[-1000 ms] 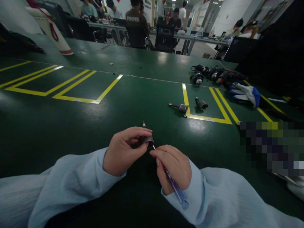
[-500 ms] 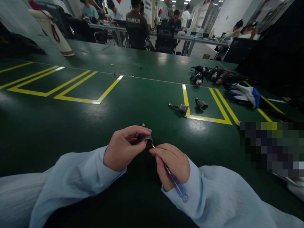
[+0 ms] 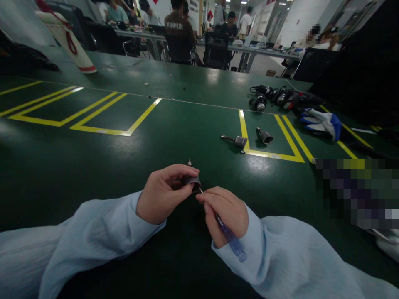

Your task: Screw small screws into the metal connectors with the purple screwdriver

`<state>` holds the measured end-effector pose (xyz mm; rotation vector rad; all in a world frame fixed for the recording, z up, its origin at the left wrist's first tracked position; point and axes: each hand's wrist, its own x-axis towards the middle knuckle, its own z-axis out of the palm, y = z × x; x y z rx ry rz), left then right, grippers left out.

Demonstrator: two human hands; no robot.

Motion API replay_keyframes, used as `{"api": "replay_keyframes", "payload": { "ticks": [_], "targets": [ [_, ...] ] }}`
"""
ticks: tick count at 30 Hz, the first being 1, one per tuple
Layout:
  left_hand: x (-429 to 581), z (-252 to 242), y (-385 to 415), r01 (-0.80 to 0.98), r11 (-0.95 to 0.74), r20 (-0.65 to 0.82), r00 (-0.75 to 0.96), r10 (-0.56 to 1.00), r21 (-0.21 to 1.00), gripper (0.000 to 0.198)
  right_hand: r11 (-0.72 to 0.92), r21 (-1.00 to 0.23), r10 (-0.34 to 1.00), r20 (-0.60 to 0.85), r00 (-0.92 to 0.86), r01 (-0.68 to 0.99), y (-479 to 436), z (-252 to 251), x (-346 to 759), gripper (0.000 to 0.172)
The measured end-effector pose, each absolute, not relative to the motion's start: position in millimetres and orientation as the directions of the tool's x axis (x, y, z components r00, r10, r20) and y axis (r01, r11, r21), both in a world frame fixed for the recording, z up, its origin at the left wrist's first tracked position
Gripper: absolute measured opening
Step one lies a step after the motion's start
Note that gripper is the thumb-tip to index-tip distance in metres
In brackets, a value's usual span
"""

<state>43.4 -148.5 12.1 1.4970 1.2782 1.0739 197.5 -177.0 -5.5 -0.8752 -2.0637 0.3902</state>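
My left hand (image 3: 166, 191) is closed around a cup-shaped metal hole saw (image 3: 193, 181), its shank pointing away and its open mouth facing right and toward me. In my right hand (image 3: 226, 211) is a screwdriver (image 3: 232, 241) with a translucent blue-purple handle, gripped low on its thin shaft. The shaft's tip reaches the mouth of the hole saw; whether it touches the inside is hidden. Farther off to the right lie a second hole saw (image 3: 239, 141) across a yellow tape line and a third hole saw (image 3: 264, 136) inside the taped box.
Green table (image 3: 102, 166) with yellow tape (image 3: 274, 156) markings. Black tools with cords (image 3: 262, 101) and a white-and-blue glove (image 3: 322, 123) lie at the right. A cream-coloured tapered object (image 3: 73, 43) stands at the back left. Several people sit at tables beyond.
The screwdriver handle has turned slightly and shifted a little to the left. The hole saw's shank has moved very slightly. Both hands stay nearly in place.
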Motion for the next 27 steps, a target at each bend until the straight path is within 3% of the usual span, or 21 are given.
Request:
{"api": "replay_keyframes", "payload": {
  "ticks": [14,23,27],
  "targets": [
    [45.0,11.4,-151.4,0.225,-0.087,0.048,0.174,0.984,0.970,0.030,0.687,-0.548,0.720,0.603,-0.343,0.477,-172.6,-16.5,196.0,0.023],
    [45.1,11.9,-150.9,0.117,-0.047,0.026,0.175,0.984,0.992,0.032,0.657,-0.675,0.754,0.601,-0.266,0.337,-168.5,-17.6,192.9,0.023],
    [44.2,11.0,-150.7,0.117,-0.050,0.030,0.168,0.985,0.992,0.032,0.669,-0.670,0.742,0.630,-0.230,0.321,-166.5,-21.9,192.4,0.025]
  ]
}}
